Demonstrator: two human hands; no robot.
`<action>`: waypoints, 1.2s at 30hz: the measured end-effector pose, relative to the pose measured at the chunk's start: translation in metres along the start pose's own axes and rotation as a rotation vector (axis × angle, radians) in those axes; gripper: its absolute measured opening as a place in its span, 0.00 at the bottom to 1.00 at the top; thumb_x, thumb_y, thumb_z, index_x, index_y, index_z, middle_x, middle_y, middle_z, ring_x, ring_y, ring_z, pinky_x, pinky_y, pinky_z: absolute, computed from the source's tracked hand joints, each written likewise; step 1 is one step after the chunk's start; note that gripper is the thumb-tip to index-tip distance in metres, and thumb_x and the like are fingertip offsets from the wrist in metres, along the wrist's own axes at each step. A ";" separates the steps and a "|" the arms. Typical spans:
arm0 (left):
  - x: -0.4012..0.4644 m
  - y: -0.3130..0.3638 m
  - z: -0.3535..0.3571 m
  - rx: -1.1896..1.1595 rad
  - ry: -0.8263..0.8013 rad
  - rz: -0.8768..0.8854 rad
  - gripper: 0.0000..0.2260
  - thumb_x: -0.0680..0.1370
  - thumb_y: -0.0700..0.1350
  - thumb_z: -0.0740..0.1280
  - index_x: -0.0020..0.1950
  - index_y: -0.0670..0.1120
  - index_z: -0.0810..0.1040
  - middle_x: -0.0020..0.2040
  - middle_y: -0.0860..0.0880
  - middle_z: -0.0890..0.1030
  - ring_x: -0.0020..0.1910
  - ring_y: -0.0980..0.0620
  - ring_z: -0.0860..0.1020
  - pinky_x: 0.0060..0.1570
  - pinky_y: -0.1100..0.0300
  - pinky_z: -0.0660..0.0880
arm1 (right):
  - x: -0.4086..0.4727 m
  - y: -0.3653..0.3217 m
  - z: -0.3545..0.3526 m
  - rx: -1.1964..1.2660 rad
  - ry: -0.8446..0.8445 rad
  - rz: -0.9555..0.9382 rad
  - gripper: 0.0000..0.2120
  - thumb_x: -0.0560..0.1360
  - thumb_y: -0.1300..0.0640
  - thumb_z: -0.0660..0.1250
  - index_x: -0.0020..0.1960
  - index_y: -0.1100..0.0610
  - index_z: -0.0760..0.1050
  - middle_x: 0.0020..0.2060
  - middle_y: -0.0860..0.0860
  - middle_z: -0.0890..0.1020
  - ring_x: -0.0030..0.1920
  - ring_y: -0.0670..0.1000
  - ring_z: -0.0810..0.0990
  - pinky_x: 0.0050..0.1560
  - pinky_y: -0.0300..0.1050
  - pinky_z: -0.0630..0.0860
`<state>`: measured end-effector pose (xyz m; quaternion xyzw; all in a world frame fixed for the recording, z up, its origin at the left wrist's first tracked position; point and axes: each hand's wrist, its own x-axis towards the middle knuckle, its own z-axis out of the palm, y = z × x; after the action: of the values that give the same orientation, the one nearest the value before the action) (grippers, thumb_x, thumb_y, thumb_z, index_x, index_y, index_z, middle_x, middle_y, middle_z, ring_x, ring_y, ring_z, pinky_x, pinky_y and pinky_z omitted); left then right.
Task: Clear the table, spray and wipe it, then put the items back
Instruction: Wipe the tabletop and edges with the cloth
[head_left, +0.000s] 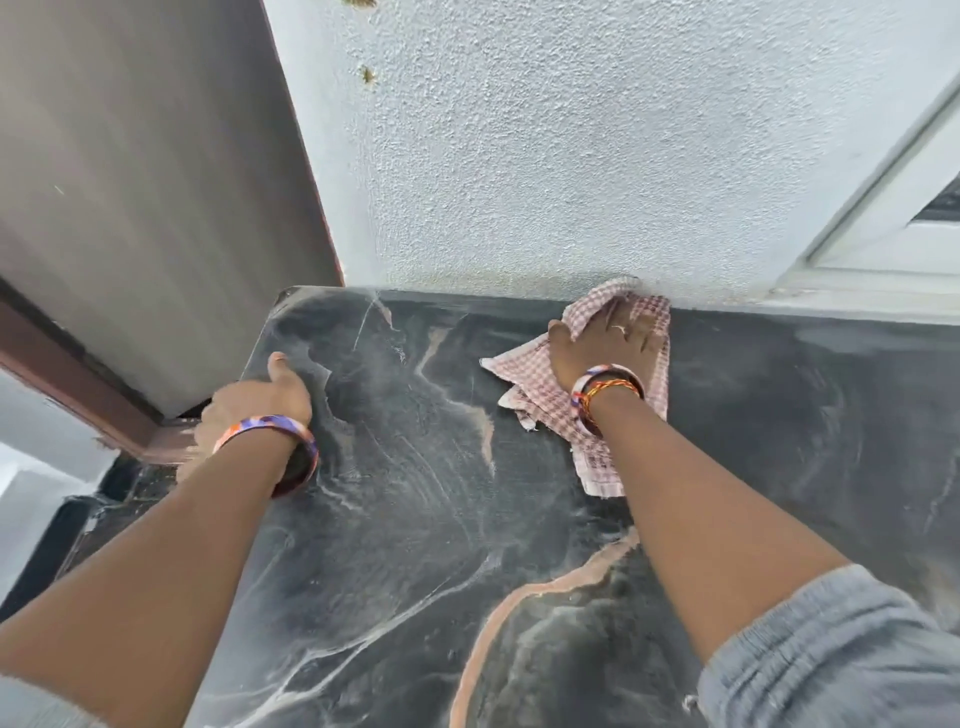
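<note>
The table (415, 519) has a black marble-pattern top with pale veins and faint wipe streaks; it fills the lower view. A pink-and-white checked cloth (535, 395) lies crumpled near the far edge by the wall. My right hand (608, 343) presses flat on the cloth, fingers spread, one cloth corner folded up over the fingers. My left hand (254, 400) grips the table's left edge, thumb on top and fingers curled down over the side. Both wrists wear bangles.
A textured white wall (571, 156) runs along the table's far edge. A grey door (130, 182) with a brown frame stands at the left, close to the table's corner. A white window frame (883, 234) is at the right.
</note>
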<state>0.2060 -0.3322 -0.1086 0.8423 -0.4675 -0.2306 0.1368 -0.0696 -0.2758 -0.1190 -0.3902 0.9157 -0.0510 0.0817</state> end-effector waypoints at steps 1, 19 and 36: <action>-0.001 -0.001 -0.001 0.012 -0.012 0.006 0.34 0.78 0.61 0.50 0.63 0.32 0.70 0.65 0.33 0.72 0.65 0.34 0.69 0.65 0.47 0.64 | -0.005 -0.015 0.002 0.004 -0.008 -0.020 0.37 0.77 0.39 0.46 0.76 0.61 0.42 0.77 0.57 0.45 0.76 0.61 0.43 0.74 0.57 0.39; 0.029 -0.041 -0.036 -0.487 -0.462 0.038 0.45 0.69 0.73 0.44 0.70 0.40 0.67 0.71 0.40 0.68 0.70 0.42 0.67 0.73 0.50 0.59 | -0.076 -0.222 0.037 0.011 -0.105 -0.767 0.30 0.78 0.45 0.49 0.76 0.55 0.48 0.77 0.51 0.51 0.76 0.56 0.46 0.74 0.54 0.40; -0.094 -0.169 -0.083 -0.212 -0.134 0.057 0.31 0.79 0.59 0.50 0.65 0.34 0.70 0.67 0.33 0.70 0.66 0.36 0.69 0.66 0.50 0.64 | -0.283 -0.103 0.043 -0.093 -0.186 -1.230 0.31 0.78 0.43 0.51 0.76 0.53 0.49 0.76 0.51 0.55 0.75 0.57 0.52 0.75 0.54 0.47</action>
<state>0.3286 -0.1626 -0.0880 0.7924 -0.4723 -0.3303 0.1999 0.2044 -0.1432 -0.1135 -0.8520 0.5138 -0.0147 0.0998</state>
